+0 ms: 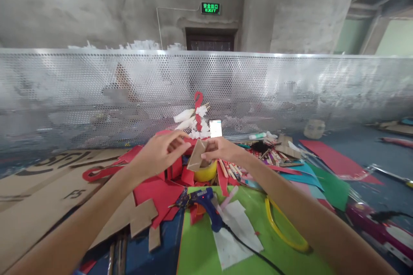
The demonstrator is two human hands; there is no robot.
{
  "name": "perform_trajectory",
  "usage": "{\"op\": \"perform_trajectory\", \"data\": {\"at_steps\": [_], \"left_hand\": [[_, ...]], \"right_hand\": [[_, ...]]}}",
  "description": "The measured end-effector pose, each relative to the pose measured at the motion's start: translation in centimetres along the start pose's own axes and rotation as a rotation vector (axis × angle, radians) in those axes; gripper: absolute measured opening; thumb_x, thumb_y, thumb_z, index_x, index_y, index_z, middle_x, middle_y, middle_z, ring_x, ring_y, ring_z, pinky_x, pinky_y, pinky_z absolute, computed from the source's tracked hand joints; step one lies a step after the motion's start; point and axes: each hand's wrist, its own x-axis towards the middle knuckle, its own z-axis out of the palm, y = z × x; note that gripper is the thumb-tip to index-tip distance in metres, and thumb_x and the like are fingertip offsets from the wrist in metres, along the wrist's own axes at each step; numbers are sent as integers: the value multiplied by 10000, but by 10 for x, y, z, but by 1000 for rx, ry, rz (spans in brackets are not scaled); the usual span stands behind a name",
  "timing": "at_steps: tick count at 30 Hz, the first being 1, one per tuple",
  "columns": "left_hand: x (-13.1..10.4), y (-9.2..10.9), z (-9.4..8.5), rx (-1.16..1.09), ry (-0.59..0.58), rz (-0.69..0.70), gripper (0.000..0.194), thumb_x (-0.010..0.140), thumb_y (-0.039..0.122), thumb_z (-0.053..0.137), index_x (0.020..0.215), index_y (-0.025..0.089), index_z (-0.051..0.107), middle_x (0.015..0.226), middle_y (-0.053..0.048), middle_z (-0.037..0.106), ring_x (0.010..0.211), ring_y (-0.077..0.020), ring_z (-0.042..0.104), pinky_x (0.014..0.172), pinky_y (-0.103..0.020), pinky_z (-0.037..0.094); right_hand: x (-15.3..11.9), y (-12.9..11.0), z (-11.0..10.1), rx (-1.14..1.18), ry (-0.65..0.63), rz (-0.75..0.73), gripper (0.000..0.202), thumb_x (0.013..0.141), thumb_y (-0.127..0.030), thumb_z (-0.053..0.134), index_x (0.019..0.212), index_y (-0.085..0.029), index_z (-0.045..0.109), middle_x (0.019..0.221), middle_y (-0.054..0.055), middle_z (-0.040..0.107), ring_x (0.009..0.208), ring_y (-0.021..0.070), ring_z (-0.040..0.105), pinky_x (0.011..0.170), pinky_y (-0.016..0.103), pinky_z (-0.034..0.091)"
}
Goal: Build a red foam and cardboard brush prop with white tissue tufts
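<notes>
My right hand [217, 149] pinches a small folded piece of brown cardboard [196, 155], tilted up in front of a yellow roll of tape [206, 172]. My left hand [163, 151] hovers just left of the cardboard, thumb and forefinger apart, with nothing visible between them. Behind both hands stands a red paper figure [198, 114] with a looped top and white fluffy tufts. Nearer to me, a blue glue gun [204, 202] lies on a green board [196, 258], its cord trailing toward the front.
Red paper [158, 195] and cardboard scraps [143, 218] lie at left beside a large cardboard sheet [19, 210]. On the right are a yellow strip loop [284, 234], green paper [329, 187] and a magenta tool [377, 227]. A perforated metal barrier [274, 90] runs behind.
</notes>
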Motion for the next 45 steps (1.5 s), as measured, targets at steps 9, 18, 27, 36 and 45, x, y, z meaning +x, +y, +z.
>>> {"op": "perform_trajectory", "data": {"at_steps": [9,18,27,36,45], "left_hand": [[3,-8,49,-506,-157,-157,214,921,394,539,832,200,536,788,1,614,728,-174,596,649,-282,465],[3,-19,75,-884,-209,-363,260,754,336,730,913,200,575,875,-53,734,844,-256,724,722,-345,539],[3,-19,81,-982,-178,-469,380,681,354,783,956,181,586,910,-65,741,879,-269,727,716,-363,558],[0,-6,78,-991,30,-461,273,751,373,688,894,182,556,849,-46,730,833,-225,699,703,-314,522],[1,-9,84,-1173,201,-502,295,783,377,647,964,205,490,821,-5,708,587,-140,627,553,-266,489]], "right_hand": [[-20,-33,-14,-513,-8,71,305,777,-368,745,994,-190,625,856,36,714,742,189,640,663,297,459],[-111,-48,-50,-959,-5,801,294,590,-327,866,759,-197,663,419,-26,542,379,168,519,487,303,374],[-164,-6,-19,-1105,156,673,346,496,-225,806,817,-195,679,648,36,640,467,152,528,449,283,320],[-141,-18,-21,-482,125,411,421,832,-300,611,1224,-206,490,997,53,663,729,161,608,593,265,445],[-67,-1,6,-472,45,148,587,916,-589,537,1309,-171,414,845,35,604,712,170,542,627,289,444]]}}
